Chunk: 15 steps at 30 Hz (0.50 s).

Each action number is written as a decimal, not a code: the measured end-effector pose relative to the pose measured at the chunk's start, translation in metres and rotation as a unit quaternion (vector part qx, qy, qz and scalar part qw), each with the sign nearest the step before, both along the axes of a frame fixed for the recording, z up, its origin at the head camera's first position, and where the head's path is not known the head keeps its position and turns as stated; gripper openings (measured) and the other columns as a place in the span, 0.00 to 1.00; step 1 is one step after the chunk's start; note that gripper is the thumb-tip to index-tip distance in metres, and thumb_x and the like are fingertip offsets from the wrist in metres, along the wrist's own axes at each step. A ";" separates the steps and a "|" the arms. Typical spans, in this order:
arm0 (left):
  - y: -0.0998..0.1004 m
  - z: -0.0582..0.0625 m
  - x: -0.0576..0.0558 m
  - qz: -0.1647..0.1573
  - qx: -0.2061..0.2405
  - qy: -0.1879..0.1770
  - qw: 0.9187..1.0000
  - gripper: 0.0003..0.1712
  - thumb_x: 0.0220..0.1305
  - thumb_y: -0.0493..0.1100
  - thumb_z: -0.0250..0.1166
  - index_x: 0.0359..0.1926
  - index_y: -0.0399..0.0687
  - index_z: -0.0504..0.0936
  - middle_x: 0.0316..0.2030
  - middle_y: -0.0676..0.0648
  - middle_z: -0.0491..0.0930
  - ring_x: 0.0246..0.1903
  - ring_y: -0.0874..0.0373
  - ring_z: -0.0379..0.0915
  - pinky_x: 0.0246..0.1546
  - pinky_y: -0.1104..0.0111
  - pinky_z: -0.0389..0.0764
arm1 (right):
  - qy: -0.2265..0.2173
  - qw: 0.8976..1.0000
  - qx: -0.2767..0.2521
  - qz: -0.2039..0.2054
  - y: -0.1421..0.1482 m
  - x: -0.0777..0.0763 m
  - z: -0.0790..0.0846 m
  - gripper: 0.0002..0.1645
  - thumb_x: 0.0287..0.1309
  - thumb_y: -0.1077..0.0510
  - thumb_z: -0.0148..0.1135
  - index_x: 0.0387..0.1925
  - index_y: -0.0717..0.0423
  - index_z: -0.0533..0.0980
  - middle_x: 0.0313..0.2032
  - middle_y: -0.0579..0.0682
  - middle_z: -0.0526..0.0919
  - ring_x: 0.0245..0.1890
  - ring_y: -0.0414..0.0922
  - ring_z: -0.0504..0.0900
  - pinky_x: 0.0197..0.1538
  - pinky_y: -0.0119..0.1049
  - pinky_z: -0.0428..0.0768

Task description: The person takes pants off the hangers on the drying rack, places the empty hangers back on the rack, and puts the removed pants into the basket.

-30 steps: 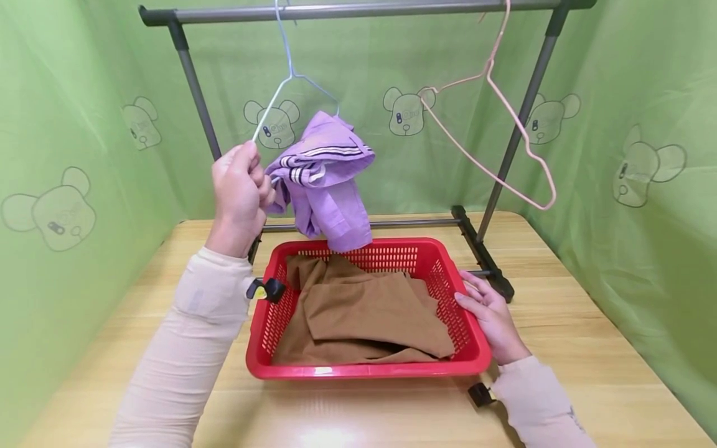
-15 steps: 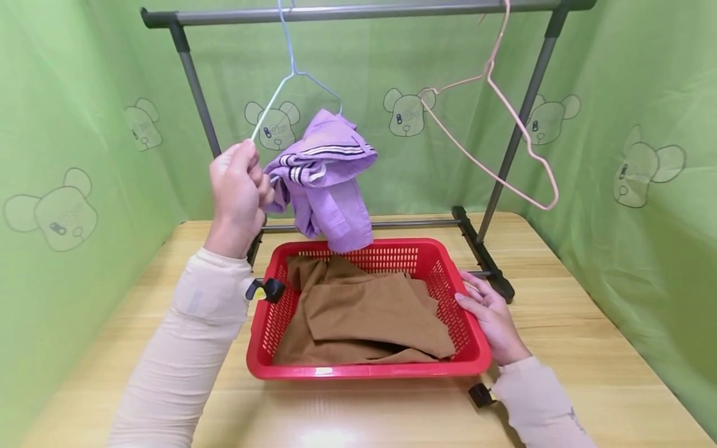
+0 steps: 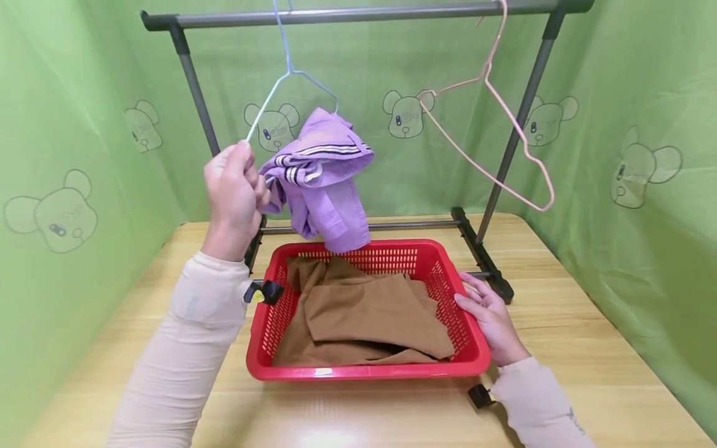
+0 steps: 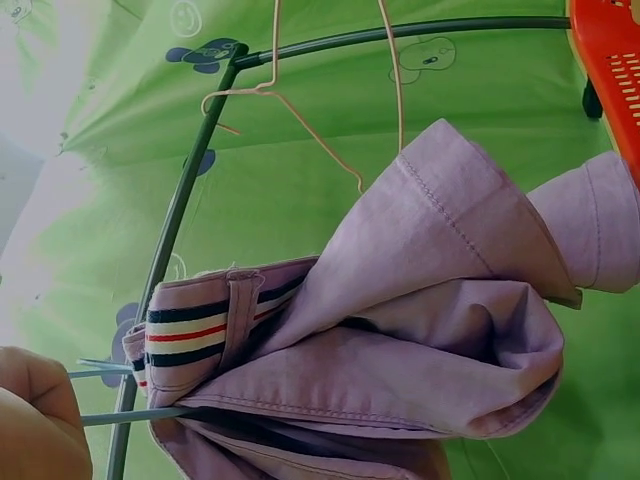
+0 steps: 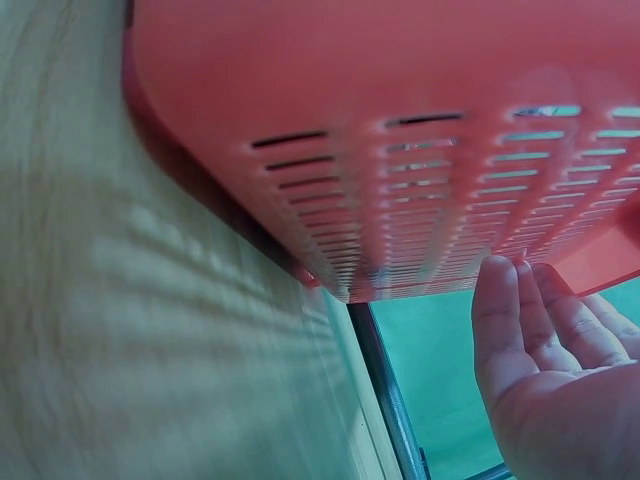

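Note:
My left hand [image 3: 232, 190] grips the lower left end of a light blue wire hanger [image 3: 269, 102], which hangs from the rack's top bar. Bunched on that hanger are purple trousers [image 3: 327, 165] with a striped waistband, just right of the hand. The left wrist view shows the trousers' [image 4: 400, 300] folds, a belt loop and leg ends, with part of the hand [image 4: 40, 415] at the edge. My right hand [image 3: 493, 320] holds the right rim of a red plastic basket [image 3: 364, 371], thumb over the rim, fingers along the outside. Brown cloth [image 3: 375, 311] lies folded inside.
A metal clothes rack [image 3: 370, 12] stands over the wooden table [image 3: 560, 348]. On its right side hangs a bare pink hanger [image 3: 518, 127]. Green curtain [image 3: 370, 68] with bear prints encloses the back and sides. The trousers' lower end hangs by the basket's far rim.
My left hand, the blue hanger and the purple trousers have shifted slightly left. The right hand and the basket stay in place.

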<state>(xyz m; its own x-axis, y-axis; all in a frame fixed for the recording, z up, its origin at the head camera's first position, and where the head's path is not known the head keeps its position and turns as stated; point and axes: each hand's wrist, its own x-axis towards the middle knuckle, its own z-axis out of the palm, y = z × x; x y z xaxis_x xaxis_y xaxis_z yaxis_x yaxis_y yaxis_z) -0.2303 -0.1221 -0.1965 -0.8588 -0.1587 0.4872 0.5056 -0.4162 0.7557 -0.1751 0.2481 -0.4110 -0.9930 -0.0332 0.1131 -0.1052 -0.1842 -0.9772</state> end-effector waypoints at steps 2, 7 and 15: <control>0.000 0.001 0.000 -0.001 0.007 -0.006 1.000 0.21 0.74 0.37 0.45 0.20 0.46 0.64 0.09 0.55 0.54 0.07 0.64 0.46 0.07 0.73 0.46 | 0.003 1.000 -0.003 0.000 -0.001 0.001 0.000 0.33 0.69 0.61 0.55 0.70 0.60 0.56 0.50 0.44 0.80 0.47 0.42 0.83 0.46 0.38 0.82; 0.000 0.002 0.001 0.005 0.006 -0.012 1.000 0.21 0.75 0.38 0.46 0.20 0.46 0.64 0.10 0.54 0.55 0.07 0.64 0.48 0.07 0.73 0.48 | 0.010 1.000 -0.012 -0.001 -0.002 0.001 0.000 0.31 0.69 0.63 0.54 0.69 0.60 0.57 0.50 0.45 0.81 0.46 0.42 0.83 0.45 0.38 0.83; -0.001 0.004 0.003 0.009 0.010 -0.004 1.000 0.21 0.75 0.38 0.46 0.20 0.45 0.65 0.10 0.54 0.55 0.07 0.64 0.48 0.07 0.73 0.48 | -0.001 1.000 -0.004 -0.002 -0.001 0.001 0.001 0.34 0.68 0.60 0.56 0.70 0.60 0.55 0.50 0.45 0.80 0.47 0.42 0.83 0.46 0.39 0.82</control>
<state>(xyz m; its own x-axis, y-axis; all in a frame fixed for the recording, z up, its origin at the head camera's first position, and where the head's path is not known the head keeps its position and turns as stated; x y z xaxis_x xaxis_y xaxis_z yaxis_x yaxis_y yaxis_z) -0.2278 -0.1230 -0.1926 -0.8597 -0.1838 0.4765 0.5068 -0.4224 0.7515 -0.1739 0.2468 -0.4105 -0.9934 -0.0293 0.1107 -0.1032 -0.1909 -0.9762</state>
